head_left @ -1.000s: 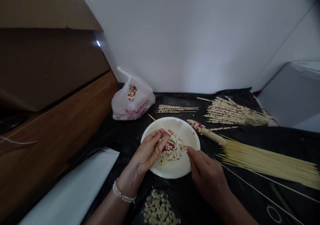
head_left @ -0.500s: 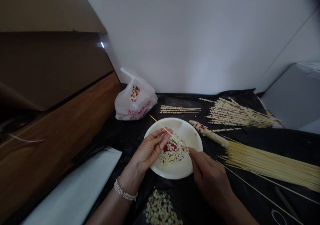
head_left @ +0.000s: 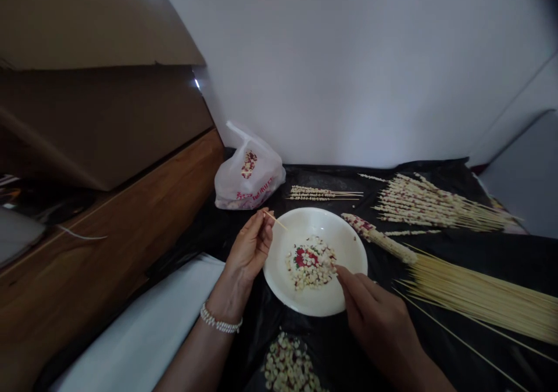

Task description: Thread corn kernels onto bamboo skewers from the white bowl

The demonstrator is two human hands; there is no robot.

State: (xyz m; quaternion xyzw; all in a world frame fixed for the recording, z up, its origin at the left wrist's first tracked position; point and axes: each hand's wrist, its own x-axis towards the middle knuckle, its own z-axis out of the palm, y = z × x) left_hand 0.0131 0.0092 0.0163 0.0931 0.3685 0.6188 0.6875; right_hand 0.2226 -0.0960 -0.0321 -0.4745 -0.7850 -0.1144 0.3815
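A white plate (head_left: pixel 346 246) on the black sheet holds a small heap of pale and red bits (head_left: pixel 311 261). My left hand (head_left: pixel 249 249) is at the plate's left rim, fingers pinched on a thin wooden skewer (head_left: pixel 275 221) that points right over the plate. My right hand (head_left: pixel 372 316) rests at the plate's lower right edge, fingertips pinched together at the heap; what they hold is too small to make out. A beaded bracelet circles my left wrist.
Loaded skewers (head_left: pixel 436 209) lie at the back right, a few more (head_left: pixel 322 193) behind the plate. A bundle of bare skewers (head_left: pixel 479 293) stretches to the right. A white plastic bag (head_left: pixel 248 177) sits at the back left. More bits (head_left: pixel 290 369) lie near me. A wooden board and cardboard box stand at left.
My left hand has drawn the skewer leftward, off the heap to the plate's left rim. My right hand stays at the heap's lower right. The camera has turned slightly left.
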